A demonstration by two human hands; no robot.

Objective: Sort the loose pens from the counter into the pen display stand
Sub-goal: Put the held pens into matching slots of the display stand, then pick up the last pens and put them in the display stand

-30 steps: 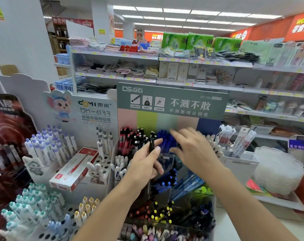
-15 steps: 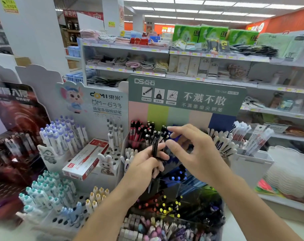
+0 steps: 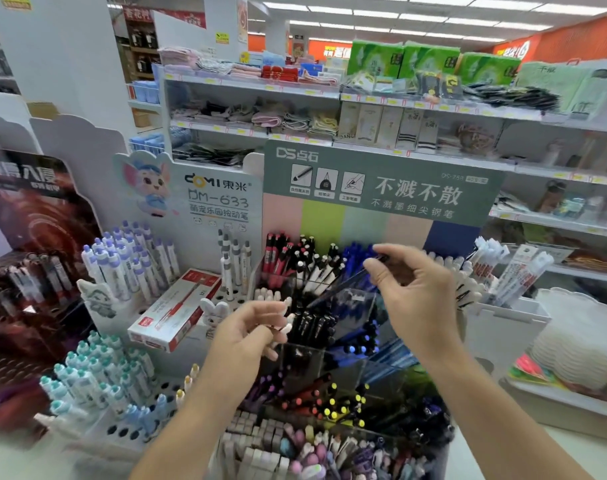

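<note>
The tiered clear pen display stand stands in front of me under a green header sign. Its compartments hold red, black, white and blue pens. My right hand is raised over the blue pen section and pinches a dark pen by its upper end. The pen slants down to the left over the stand and is motion-blurred. My left hand hovers lower left, in front of the white and black pens. Its fingers are loosely curled and hold nothing.
A white peg stand with purple and teal pens sits at left, with a red-and-white pen box lying on it. A white bin of packaged pens and stacked white trays are at right. Store shelves fill the background.
The dark pen has passed from my left hand to my right, which lifted it up and to the right. My left hand let go and dropped lower left. The camera moved closer.
</note>
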